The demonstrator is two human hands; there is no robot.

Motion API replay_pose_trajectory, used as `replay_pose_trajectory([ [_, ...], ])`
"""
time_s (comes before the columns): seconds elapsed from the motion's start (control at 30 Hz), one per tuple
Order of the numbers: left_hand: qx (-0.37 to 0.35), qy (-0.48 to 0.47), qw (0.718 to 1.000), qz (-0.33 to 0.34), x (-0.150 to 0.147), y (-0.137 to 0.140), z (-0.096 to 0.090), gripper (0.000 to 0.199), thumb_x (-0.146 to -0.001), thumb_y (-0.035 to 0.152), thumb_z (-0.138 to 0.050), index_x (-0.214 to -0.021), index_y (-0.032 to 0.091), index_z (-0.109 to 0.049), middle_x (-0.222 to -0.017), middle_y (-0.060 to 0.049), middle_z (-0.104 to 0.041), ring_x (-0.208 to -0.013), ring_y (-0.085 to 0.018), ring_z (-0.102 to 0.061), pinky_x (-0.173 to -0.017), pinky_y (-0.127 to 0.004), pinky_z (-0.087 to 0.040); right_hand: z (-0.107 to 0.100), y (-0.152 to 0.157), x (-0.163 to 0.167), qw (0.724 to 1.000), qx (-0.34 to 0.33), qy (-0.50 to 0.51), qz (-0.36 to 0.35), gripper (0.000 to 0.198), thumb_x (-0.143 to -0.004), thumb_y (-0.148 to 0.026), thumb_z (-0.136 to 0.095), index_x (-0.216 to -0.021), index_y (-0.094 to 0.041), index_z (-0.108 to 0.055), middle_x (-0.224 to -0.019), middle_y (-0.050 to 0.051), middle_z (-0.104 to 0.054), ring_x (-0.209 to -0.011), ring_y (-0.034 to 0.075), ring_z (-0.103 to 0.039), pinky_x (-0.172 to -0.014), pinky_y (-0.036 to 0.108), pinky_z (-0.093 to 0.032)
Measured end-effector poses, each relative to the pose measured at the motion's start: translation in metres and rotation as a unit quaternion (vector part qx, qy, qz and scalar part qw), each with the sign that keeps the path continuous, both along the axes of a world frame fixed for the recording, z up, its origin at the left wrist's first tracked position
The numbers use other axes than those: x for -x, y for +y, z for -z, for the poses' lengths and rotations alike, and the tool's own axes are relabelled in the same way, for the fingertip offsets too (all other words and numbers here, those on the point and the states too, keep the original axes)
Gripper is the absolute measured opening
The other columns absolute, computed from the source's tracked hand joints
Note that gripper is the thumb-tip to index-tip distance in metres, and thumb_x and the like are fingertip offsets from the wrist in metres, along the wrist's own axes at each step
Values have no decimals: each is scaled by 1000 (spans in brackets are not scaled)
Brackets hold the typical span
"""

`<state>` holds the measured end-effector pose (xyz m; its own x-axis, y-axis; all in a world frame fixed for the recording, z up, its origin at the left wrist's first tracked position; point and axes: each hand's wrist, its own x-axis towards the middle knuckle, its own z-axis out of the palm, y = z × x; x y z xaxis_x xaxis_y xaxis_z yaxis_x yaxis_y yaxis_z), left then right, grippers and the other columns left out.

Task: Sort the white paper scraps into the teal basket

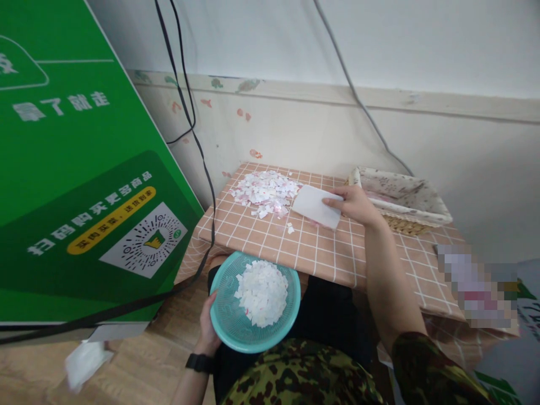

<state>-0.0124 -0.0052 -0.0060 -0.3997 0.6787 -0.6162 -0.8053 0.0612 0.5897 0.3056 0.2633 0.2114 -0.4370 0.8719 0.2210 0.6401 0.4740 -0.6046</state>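
My left hand grips the left rim of a turquoise plastic colander, which is in my lap below the table edge. Inside it lies a heap of small white paper scraps. My right hand pinches a flat white card by its right end, thumb and fingers on its near face. The card is tilted over the table, its left edge close to a pile of white and pinkish paper scraps. A few loose scraps lie apart, nearer the front edge.
A checked brown cloth covers the table. A cloth-lined wicker basket stands at the back right. A green cabinet is on the left, with a black cable hanging before it. White wrapping lies on the floor.
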Motion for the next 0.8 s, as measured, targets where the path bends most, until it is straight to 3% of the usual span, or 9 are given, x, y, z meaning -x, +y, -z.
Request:
replay_pose_trajectory([
  [0.1, 15, -4, 1000, 0, -1, 1, -4, 16, -67, 25, -65, -79, 17, -71, -72, -5, -74, -74, -26, -69, -78, -41, -52, 6, 8, 11, 997, -57, -34, 48, 30, -79, -36, -55, -87, -12, -71, -75, 8, -68, -66, 20, -58, -56, 28, -38],
  [0.2, 15, -17, 1000, 8, -2, 2, -7, 20, -67, 25, -64, -83, 16, -72, -74, -6, -74, -77, -29, -69, -78, -44, -52, 9, 11, 20, 991, -85, -93, 41, 28, -79, -34, -53, -87, -15, -71, -77, 8, -69, -69, 21, -59, -61, 29, -37],
  [0.43, 19, -20, 1000, 0, 1, 1, 0, 14, -67, 25, -65, -77, 17, -71, -72, -5, -74, -70, -25, -69, -78, -40, -51, -6, -6, 14, 989, -64, -124, -51, 21, -77, -32, -55, -80, -17, -70, -74, 5, -69, -65, 18, -57, -60, 28, -37],
  [0.63, -7, -24, 1000, 6, 2, 0, 3, 15, -68, 26, -66, -79, 17, -71, -73, -5, -74, -71, -25, -69, -79, -41, -51, 6, 2, 27, 990, -94, -104, 14, 23, -80, -30, -51, -88, -18, -69, -80, 6, -69, -72, 20, -60, -63, 29, -37],
  [0.8, -5, -38, 999, 9, 1, 0, -1, 17, -68, 25, -66, -81, 16, -72, -79, -7, -75, -77, -29, -69, -81, -46, -51, 7, 1, 30, 990, -89, -108, -2, 23, -80, -28, -52, -89, -17, -70, -84, 7, -70, -75, 21, -61, -66, 29, -39],
])
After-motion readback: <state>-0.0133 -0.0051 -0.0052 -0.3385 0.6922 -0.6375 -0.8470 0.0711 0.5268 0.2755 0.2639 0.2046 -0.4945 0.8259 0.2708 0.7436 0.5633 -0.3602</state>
